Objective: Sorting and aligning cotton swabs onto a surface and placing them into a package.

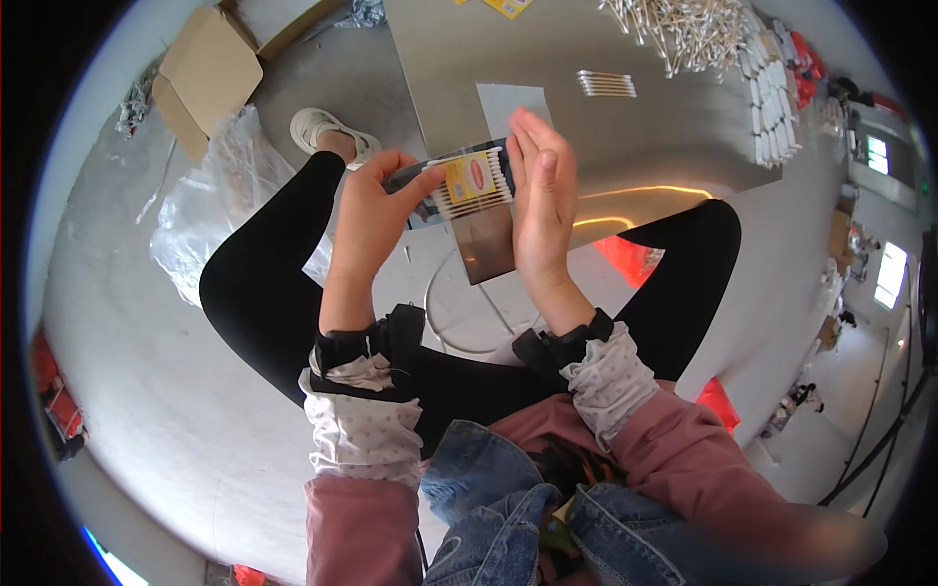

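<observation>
The left hand (369,217) is clamped on a pack of cotton swabs (467,184), while the right hand (543,195), fingers flat and together, presses its far end.

Yellow-and-red labelled packet of white cotton swabs (471,182), grey metal tabletop (664,137), black trousers (264,283), pink sleeves (357,532) with white dotted cuffs (362,430), blue denim (489,488), brown cardboard box (207,73).

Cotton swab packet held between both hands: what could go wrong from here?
The cotton swab packet is held in mid-air over the lap, off the metal table: a slip of the left hand could drop it to the floor. The right hand presses flat against the end; swabs might bend or shift askew.
</observation>
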### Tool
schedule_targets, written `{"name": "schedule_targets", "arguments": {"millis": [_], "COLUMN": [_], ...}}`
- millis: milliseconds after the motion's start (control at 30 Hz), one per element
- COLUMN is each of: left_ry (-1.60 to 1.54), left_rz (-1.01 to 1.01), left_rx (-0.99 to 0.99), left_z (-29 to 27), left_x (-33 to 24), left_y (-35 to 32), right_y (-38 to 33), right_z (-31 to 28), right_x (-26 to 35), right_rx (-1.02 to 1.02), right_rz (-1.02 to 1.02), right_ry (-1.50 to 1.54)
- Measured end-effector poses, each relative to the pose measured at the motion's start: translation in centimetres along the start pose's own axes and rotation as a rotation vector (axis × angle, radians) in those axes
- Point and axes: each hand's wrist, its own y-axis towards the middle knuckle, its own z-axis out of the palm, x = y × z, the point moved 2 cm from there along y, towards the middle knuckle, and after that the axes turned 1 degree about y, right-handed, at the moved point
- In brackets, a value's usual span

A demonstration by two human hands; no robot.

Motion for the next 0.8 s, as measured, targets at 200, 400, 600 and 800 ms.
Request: {"name": "schedule_targets", "arguments": {"millis": [200,400,600,800], "left_ry": [0.034,-0.569,-0.903,-0.933], "left_rz": [-0.054,-0.067,-0.125,-0.041], "left_rx": [0.006,-0.449,-0.618,-0.670], "left_z": [0.1,2.4,6.3,7.0], "left_x": [-0.2,3.2,2.1,2.0], "left_y": [-0.4,-1.5,-2.5,-2.5], "right_y": [-0.1,0.3,0.4,0.4], "right_z": [0.4,0.1,0.4,0.6], "right_x": [0.2,0.0,-0.1,-0.4], "right_rx": [0.121,0.081,0.103,0.087], "right_rz": [0.023,0.016,0.012,-0.038], "right_ry": [-0.091,-0.003,0.010,0.000]}}
